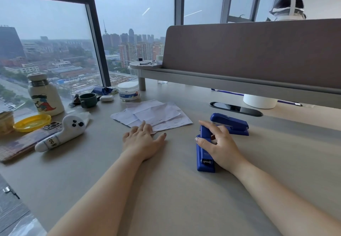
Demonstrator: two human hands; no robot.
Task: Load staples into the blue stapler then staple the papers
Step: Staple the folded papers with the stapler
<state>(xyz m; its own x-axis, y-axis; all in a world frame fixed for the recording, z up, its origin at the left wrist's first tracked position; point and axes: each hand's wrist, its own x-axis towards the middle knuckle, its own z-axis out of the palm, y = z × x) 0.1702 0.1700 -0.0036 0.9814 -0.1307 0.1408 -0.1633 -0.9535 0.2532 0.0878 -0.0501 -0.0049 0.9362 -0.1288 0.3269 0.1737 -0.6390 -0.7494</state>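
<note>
Two blue staplers lie on the desk. My right hand (219, 143) rests on the near blue stapler (203, 154), fingers wrapped over its top, its rear end pointing toward me. The second blue stapler (230, 124) sits just behind it, untouched. My left hand (143, 139) lies flat on the desk, fingers spread, its fingertips on the near edge of a loose pile of white papers (153, 114) that carry rows of staples. No loose staples are visible.
At the left stand a white bottle (45, 95), a yellow lid (32, 122), a phone (52, 126), a white seal-shaped toy (61, 133), a green cup (88, 100) and a plastic jar (128, 91). A grey divider (254, 51) backs the desk; another person's head shows behind it.
</note>
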